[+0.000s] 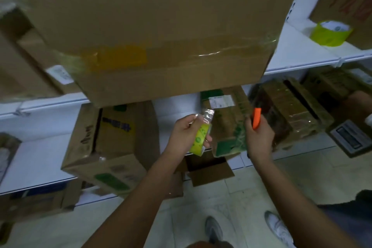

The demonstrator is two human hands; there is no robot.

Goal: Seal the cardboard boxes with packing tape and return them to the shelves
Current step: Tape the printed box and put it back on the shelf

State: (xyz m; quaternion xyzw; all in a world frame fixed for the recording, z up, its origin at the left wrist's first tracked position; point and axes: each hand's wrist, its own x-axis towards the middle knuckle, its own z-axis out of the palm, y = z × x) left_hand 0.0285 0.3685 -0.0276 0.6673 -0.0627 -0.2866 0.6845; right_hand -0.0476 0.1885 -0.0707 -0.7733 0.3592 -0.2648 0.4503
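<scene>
Below the big taped box (153, 32) on the shelf (298, 54), left hand (186, 137) grips the tape roll (201, 140), right hand (259, 137) clutches an orange cutter (256, 118) — cutting stage, I'd say, blade must meet the loose strip.

My left hand (184, 134) gripped a yellow-green tape roll (200, 140), a clear strip of tape (207, 116) pulled up from it. My right hand (259, 137) held an orange cutter (256, 118) upright. Between them stood a small green-printed box (229, 127) on the lower shelf (40, 159). A large taped box (157, 32) overhung the upper shelf (298, 52).
</scene>
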